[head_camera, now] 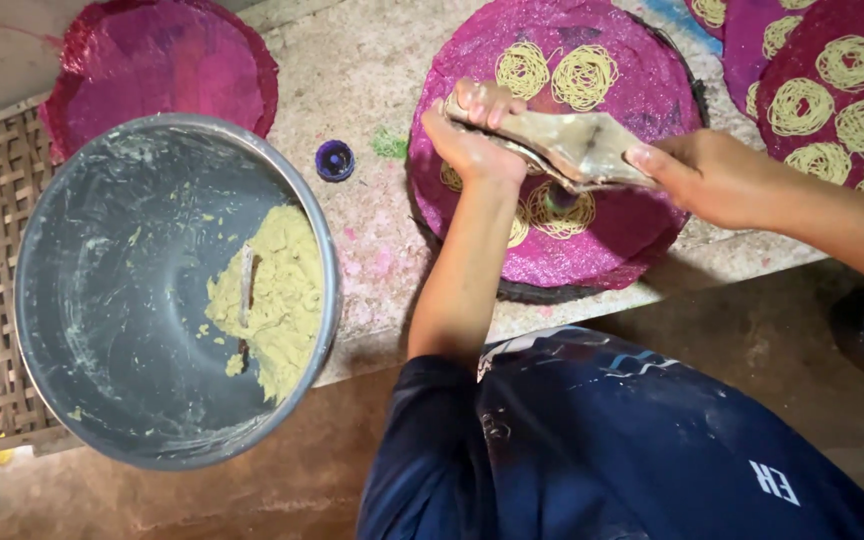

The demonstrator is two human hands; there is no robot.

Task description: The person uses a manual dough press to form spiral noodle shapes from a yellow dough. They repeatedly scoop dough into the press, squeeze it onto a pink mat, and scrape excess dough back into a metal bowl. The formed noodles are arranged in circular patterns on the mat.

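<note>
press (pixel 577 150) hiding noodle coil, trays cropped

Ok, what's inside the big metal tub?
The tub holds a heap of yellowish dough against its right wall, with a stick-like tool stuck in it. Smears coat the walls. Whatever lies under the dough is hidden.
</note>
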